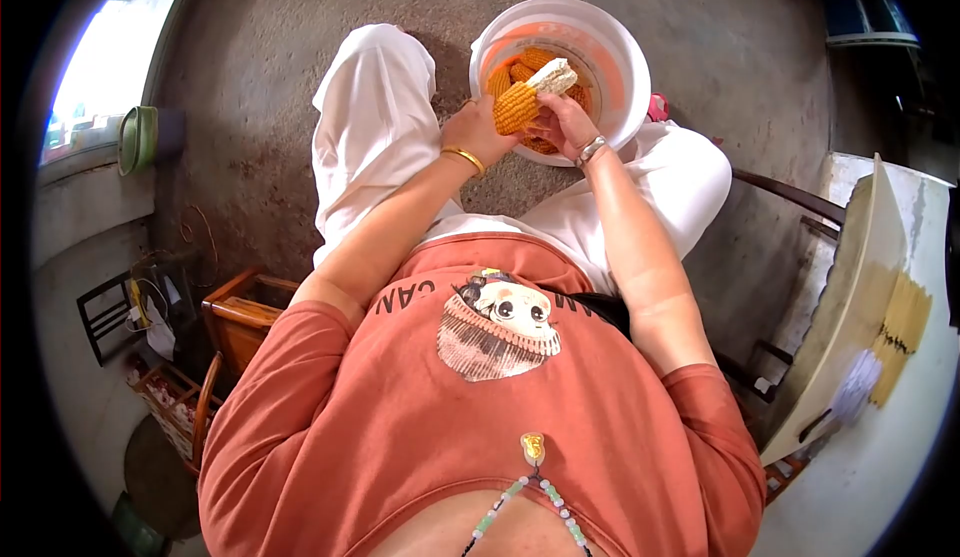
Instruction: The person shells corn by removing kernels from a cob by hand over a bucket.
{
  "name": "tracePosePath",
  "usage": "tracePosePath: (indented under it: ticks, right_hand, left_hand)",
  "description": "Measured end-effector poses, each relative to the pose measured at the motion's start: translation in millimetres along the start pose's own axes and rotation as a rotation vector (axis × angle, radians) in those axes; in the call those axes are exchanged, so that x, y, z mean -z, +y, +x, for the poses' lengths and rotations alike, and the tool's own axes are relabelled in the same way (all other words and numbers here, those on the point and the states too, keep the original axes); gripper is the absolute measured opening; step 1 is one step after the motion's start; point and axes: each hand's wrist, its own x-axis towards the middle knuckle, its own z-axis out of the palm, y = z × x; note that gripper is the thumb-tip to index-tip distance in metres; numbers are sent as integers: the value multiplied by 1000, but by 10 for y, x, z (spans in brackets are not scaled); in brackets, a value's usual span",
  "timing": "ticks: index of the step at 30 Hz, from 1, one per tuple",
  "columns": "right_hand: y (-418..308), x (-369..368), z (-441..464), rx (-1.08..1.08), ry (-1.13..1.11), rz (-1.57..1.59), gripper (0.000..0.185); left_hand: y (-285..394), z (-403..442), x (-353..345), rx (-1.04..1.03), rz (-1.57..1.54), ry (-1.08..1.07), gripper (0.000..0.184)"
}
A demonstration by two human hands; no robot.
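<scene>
Head view: one corn cob lies between two hands, over the near side of a white bucket. Its long axis slants from the near left, where orange kernels cover it, to the far right, where the pale core is bare. The left hand, gold bangle at its wrist, has its grip closed on the cob from the left, at the kernelled end. From the right comes the right hand, with a metal band on the wrist; its grip is closed on the cob too, thumb and fingers about where kernels give way to core. That makes the right hand the nearer to the bare end, which points beyond both hands across the bucket's mouth. How the fingertips sit beneath the cob is hard to tell, as it hides them. More cobs lie below, inside the bucket.
</scene>
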Motion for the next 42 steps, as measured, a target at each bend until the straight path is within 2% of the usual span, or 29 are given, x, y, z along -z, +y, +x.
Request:
tracePosePath:
  ticks: [4, 13, 29, 35, 38, 41, 42]
  right_hand:
    - [32, -50, -14, -21, -29, 89, 37]
    - [65, -98, -56, 0, -87, 115, 40]
    - [-38, 38, -64, -10, -229, 56, 37]
    - [-95, -26, -138, -31, -139, -70, 46]
    - [-3, 36, -97, 58, -8, -140, 49]
    - [-116, 43, -155, 255, 195, -727, 46]
    - [-117, 30, -163, 275, 209, -787, 46]
  left_hand:
    - [50, -15, 45, 54, 66, -73, 61]
    - [96, -47, 70, 149, -37, -169, 62]
    - [-37, 14, 36, 65, -210, -256, 58]
    - [-85, 10, -14, 58, -221, -226, 59]
    - [-70, -8, -30, 55, -204, -198, 58]
    - [-58, -27, -9, 53, -177, -162, 56]
    - [-55, -36, -3, 46, -165, -144, 55]
